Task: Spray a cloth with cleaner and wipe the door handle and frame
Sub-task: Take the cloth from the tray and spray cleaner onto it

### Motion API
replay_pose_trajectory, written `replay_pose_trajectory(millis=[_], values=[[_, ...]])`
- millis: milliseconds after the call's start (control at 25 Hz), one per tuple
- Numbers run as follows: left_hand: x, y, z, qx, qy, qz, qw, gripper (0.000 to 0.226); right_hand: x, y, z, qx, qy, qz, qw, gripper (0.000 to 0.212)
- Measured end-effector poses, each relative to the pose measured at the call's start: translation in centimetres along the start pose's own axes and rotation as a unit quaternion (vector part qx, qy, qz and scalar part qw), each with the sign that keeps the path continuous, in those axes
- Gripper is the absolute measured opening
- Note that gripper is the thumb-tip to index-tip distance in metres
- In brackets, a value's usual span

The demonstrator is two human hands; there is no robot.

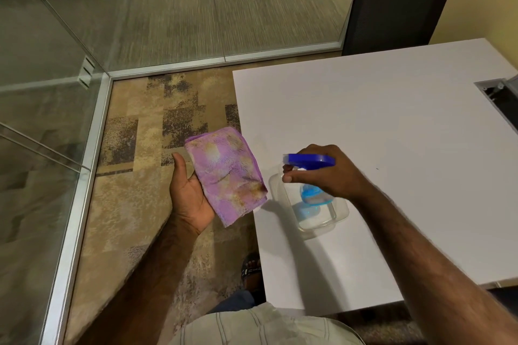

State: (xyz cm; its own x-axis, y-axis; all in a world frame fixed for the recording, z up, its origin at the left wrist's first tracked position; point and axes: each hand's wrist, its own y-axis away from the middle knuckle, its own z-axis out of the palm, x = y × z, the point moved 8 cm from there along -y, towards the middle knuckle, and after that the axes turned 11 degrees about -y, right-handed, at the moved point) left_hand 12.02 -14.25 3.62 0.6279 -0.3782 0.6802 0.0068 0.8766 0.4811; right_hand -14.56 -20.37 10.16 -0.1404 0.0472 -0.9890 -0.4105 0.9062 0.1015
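Note:
A folded purple cloth with brown stains lies across my left hand, palm up, held over the carpet just left of the table edge. My right hand grips a clear spray bottle with a blue trigger head, its nozzle pointing left toward the cloth. A finger rests on the trigger. The bottle hangs above a clear plastic container on the white table. No door handle is in view.
Glass partition walls with a metal frame run along the left and back. A black chair stands behind the table. A cable cut-out sits at the table's right edge. My sandalled foot is on the patterned carpet.

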Motion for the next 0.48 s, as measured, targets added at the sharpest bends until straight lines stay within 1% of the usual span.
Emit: replay_pose_trajectory(millis=[120,240,320,480], values=[[-0.4,-0.3,-0.4,-0.002,0.004,-0.007,1.0,0.091,1.0,-1.2,-1.7,0.0,-0.052,0.009,0.999,0.031],[-0.6,-0.7,-0.7,-0.015,0.004,-0.012,1.0,0.089,1.8,-2.8,-2.6,0.011,-0.104,0.001,0.994,0.023],[-0.7,-0.8,-0.8,-0.022,0.005,-0.018,1.0,0.089,2.3,-3.9,-2.8,0.006,-0.106,-0.003,0.994,0.025],[-1.2,-1.4,-1.3,-0.024,0.0,-0.035,0.999,0.093,3.6,-6.1,-3.3,0.002,-0.09,0.021,0.996,0.027]])
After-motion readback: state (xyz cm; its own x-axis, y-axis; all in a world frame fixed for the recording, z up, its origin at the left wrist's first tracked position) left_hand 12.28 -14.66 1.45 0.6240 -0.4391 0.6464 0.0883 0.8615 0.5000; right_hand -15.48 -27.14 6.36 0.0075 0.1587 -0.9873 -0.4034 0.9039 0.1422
